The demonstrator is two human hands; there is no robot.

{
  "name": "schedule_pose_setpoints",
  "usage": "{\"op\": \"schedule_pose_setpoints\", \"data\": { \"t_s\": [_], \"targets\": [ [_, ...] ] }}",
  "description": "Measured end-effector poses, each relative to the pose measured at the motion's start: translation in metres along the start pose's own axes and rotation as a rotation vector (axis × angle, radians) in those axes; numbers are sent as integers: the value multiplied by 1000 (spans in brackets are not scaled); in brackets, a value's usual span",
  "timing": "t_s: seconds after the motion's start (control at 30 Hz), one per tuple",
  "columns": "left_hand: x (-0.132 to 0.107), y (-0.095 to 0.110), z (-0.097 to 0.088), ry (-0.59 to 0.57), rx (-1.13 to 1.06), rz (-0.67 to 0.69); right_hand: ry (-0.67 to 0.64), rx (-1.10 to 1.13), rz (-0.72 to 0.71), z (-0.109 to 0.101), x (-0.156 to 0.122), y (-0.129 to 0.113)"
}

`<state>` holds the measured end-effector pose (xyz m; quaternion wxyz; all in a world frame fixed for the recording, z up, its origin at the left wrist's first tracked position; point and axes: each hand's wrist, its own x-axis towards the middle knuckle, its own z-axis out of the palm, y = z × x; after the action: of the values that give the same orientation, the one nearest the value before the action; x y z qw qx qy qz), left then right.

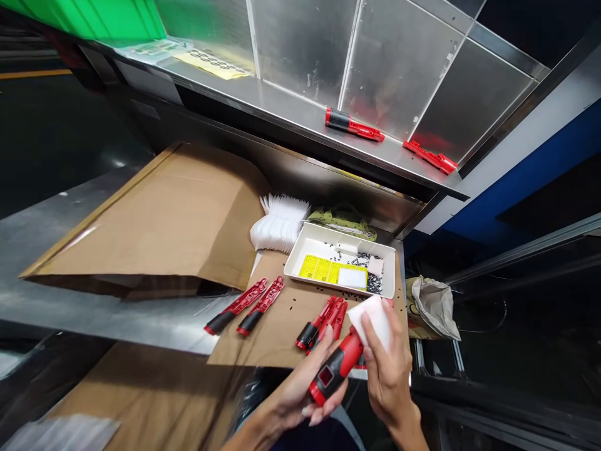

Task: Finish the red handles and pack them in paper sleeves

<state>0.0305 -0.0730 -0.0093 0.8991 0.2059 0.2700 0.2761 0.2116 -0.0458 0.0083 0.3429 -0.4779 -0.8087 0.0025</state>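
Observation:
My left hand [300,382] is wrapped round the black grip of a red-and-black plastic tool housing [339,364], tilted with its far end up to the right. In my right hand [392,360] is a white foam pad [375,315], pressed over the far end of that housing and hiding it. Just beyond my left hand lie several similar housing pieces [323,321], partly covered by the hands. Two more housing halves [260,305] rest farther left on the cardboard sheet [275,322], their inner sides facing up.
A white tray [293,266] holds yellow label sheets [312,268] and small black parts. Behind it sit a stack of white foam sheets [279,225] and a green pouch [342,219]. A large cardboard box [164,207] stands left. Red parts [354,125] lie on the metal shelf [282,103].

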Motion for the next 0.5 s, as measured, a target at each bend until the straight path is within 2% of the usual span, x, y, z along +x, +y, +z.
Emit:
{"op": "schedule_pose_setpoints", "data": {
  "t_s": [0.13, 0.27, 0.4, 0.5],
  "targets": [
    [2, 0, -5, -96, -99, -15, 82, -7, 142, 2, -1, -3],
    [5, -2, -5, -125, -143, -30, 106, 0, 161, 9, 1, -19],
    [8, -8, -4, -41, -34, 6, 187, -46, 269, 16, 11, -23],
    [8, -9, -5, 34, 69, 4, 171, -30, 277, 12, 11, -16]
  ]
}}
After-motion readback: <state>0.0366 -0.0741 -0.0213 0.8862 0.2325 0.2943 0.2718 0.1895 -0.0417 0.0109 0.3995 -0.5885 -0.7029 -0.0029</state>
